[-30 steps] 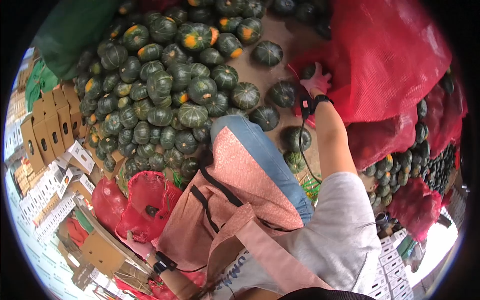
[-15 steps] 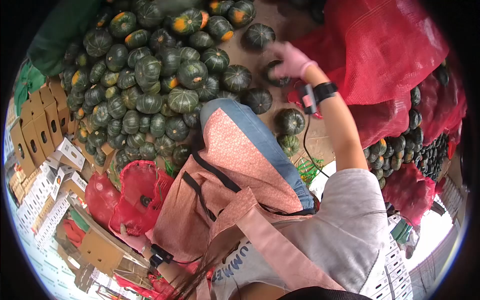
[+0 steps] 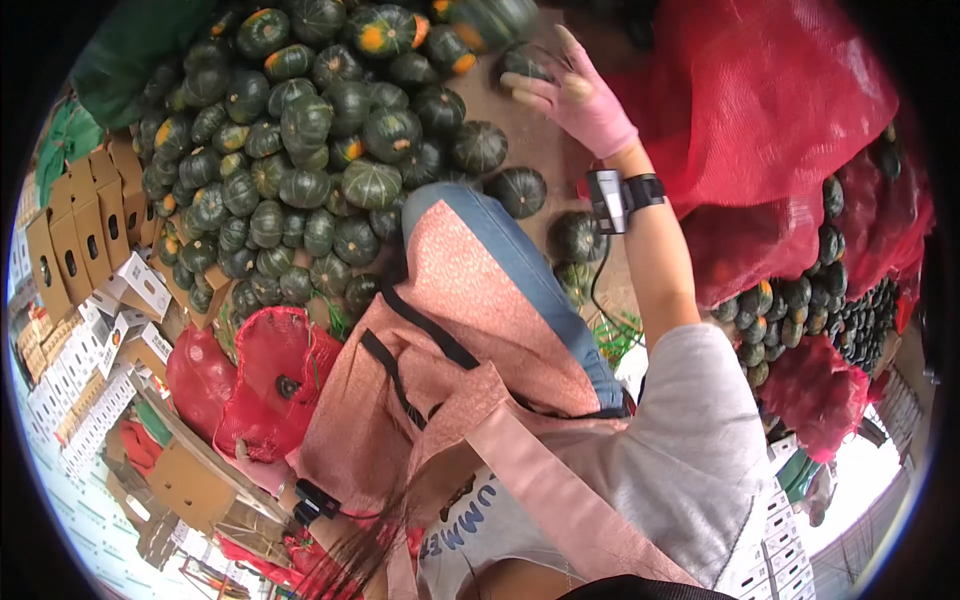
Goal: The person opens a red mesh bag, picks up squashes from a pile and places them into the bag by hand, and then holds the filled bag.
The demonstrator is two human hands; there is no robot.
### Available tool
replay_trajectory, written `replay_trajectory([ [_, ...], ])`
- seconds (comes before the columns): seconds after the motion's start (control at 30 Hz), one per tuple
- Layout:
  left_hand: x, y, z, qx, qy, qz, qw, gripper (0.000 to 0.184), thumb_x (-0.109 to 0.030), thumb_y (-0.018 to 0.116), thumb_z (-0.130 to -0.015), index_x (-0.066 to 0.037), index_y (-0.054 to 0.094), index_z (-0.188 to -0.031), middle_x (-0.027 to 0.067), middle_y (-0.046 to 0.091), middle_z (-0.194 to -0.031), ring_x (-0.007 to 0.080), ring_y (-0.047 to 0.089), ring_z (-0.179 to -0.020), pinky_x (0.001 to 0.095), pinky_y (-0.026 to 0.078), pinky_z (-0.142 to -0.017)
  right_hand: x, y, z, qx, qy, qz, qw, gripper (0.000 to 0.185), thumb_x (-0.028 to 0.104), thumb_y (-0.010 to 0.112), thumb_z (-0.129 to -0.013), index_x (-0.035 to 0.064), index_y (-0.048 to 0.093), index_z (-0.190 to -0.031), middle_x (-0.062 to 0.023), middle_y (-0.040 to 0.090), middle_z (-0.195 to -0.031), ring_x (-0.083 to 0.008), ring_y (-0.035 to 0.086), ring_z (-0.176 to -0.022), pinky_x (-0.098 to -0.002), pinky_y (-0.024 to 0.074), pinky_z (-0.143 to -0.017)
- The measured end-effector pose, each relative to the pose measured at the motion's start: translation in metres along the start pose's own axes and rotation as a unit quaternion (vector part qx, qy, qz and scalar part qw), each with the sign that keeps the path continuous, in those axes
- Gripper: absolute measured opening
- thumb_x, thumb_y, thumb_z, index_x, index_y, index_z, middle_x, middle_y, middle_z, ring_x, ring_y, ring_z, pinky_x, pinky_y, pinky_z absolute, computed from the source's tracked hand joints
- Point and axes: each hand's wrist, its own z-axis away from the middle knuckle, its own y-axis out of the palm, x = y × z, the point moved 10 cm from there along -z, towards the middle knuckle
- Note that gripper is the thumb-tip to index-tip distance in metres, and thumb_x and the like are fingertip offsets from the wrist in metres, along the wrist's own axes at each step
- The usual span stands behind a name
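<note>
My right hand (image 3: pixel 583 103), in a pink glove, is raised at the top centre with its fingers spread and nothing in it. Just beyond its fingertips to the upper left, a blurred dark green pumpkin (image 3: pixel 494 20) appears off the hand. Another pumpkin (image 3: pixel 522 66) lies on the floor behind the fingers. At the lower left, my left hand (image 3: pixel 258 471), gloved in pink, is closed on the rim of a red mesh bag (image 3: pixel 262 390). The bag hangs open, with one small dark thing visible inside; the fingers are partly hidden.
A large pumpkin pile (image 3: pixel 305 130) fills the upper left. Full red mesh sacks (image 3: pixel 770 100) stand at the right, with more pumpkins (image 3: pixel 790 300) beside them. Brown cartons (image 3: pixel 88 225) and white boxes line the left. A cable runs from my right wrist device (image 3: pixel 607 200).
My right hand has moved from beside the big red sack up and left and has opened. A pumpkin beneath it half a second ago is gone from that spot. My left hand stays at the bag.
</note>
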Motion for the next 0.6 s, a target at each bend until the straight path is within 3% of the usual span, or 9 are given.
replay_trajectory([
  [0.03,-0.071,-0.026,0.004,0.007,0.032,-0.09,0.995,0.055,0.007,0.061,-0.066,0.005,0.049,-0.12,0.0191,0.034,-0.137,0.0275,0.039,-0.122,0.0359,0.032,-0.104,-0.006,0.009,0.022,0.08,0.069,0.014,0.994,0.073,0.026,0.06,-0.085,0.0079,0.019,-0.142,-0.0189,0.048,-0.126,-0.0301,0.049,-0.116,-0.0357,0.0419,-0.094],
  [0.1,-0.009,-0.024,0.005,0.0,-0.009,0.052,0.999,0.057,0.007,0.062,-0.064,0.005,0.049,-0.12,0.0199,0.036,-0.135,0.0277,0.039,-0.122,0.0359,0.032,-0.104,-0.05,-0.059,0.081,-0.033,0.234,0.408,0.882,0.081,0.036,0.067,-0.075,0.006,0.026,-0.138,-0.0214,0.047,-0.128,-0.0334,0.048,-0.117,-0.0375,0.0426,-0.094],
  [0.2,0.01,-0.023,0.013,0.029,-0.154,0.202,0.967,0.061,0.006,0.065,-0.059,0.004,0.05,-0.118,0.0207,0.039,-0.133,0.0299,0.04,-0.122,0.0372,0.032,-0.104,-0.085,-0.122,0.19,-0.1,0.452,0.755,0.465,0.1,0.043,0.077,-0.061,0.0083,0.023,-0.138,-0.0245,0.036,-0.135,-0.0419,0.048,-0.114,-0.0421,0.0455,-0.091],
  [0.23,-0.011,-0.033,0.016,0.008,-0.093,0.132,0.987,0.061,0.005,0.065,-0.058,0.004,0.051,-0.117,0.0208,0.039,-0.133,0.0305,0.041,-0.122,0.0379,0.031,-0.104,-0.105,-0.129,0.215,-0.145,0.495,0.702,0.491,0.105,0.043,0.078,-0.059,0.0169,0.017,-0.141,-0.0297,0.022,-0.137,-0.0458,0.042,-0.118,-0.0451,0.0444,-0.092],
  [0.27,-0.027,-0.041,0.018,-0.014,-0.031,0.061,0.998,0.062,0.005,0.066,-0.057,0.004,0.051,-0.117,0.0208,0.039,-0.133,0.0312,0.041,-0.122,0.0385,0.031,-0.105,-0.11,-0.126,0.221,-0.178,0.449,0.736,0.475,0.103,0.042,0.078,-0.058,0.0208,0.02,-0.14,-0.0284,0.025,-0.135,-0.0479,0.042,-0.115,-0.0478,0.0449,-0.091],
  [0.4,0.01,-0.033,-0.001,0.01,-0.075,0.194,0.978,0.065,0.005,0.065,-0.052,0.002,0.054,-0.116,0.0229,0.035,-0.137,0.0361,0.038,-0.124,0.0402,0.028,-0.106,-0.102,-0.118,0.205,-0.21,0.426,0.708,0.523,0.097,0.036,0.078,-0.052,0.0249,0.029,-0.136,-0.0252,0.029,-0.134,-0.0453,0.037,-0.12,-0.0471,0.0433,-0.093],
  [0.5,-0.056,-0.039,-0.008,-0.027,0.109,-0.116,0.987,0.064,0.007,0.06,-0.051,-0.002,0.057,-0.115,0.0233,0.031,-0.141,0.0397,0.034,-0.127,0.0419,0.024,-0.108,-0.08,-0.13,0.174,-0.368,0.293,0.535,0.702,0.109,0.05,0.077,-0.053,0.0035,0.025,-0.137,-0.028,0.043,-0.127,-0.0391,0.047,-0.116,-0.038,0.0391,-0.098],
  [0.57,-0.04,-0.028,-0.021,0.012,-0.001,0.033,0.999,0.064,0.006,0.061,-0.051,-0.002,0.058,-0.114,0.0236,0.031,-0.141,0.0396,0.033,-0.128,0.0429,0.023,-0.108,-0.025,-0.032,0.116,-0.144,-0.024,0.461,0.875,0.08,0.028,0.074,-0.07,0.0019,0.034,-0.133,-0.0201,0.051,-0.12,-0.0301,0.051,-0.111,-0.0333,0.0404,-0.096],
  [0.6,-0.043,-0.028,-0.022,0.003,0.02,0.033,0.999,0.063,0.004,0.062,-0.05,-0.002,0.059,-0.113,0.024,0.031,-0.14,0.0396,0.033,-0.128,0.0434,0.023,-0.108,-0.025,-0.031,0.119,-0.123,0.033,0.411,0.903,0.078,0.026,0.074,-0.07,0.0021,0.034,-0.133,-0.0202,0.05,-0.121,-0.0295,0.05,-0.112,-0.0334,0.0407,-0.095],
])
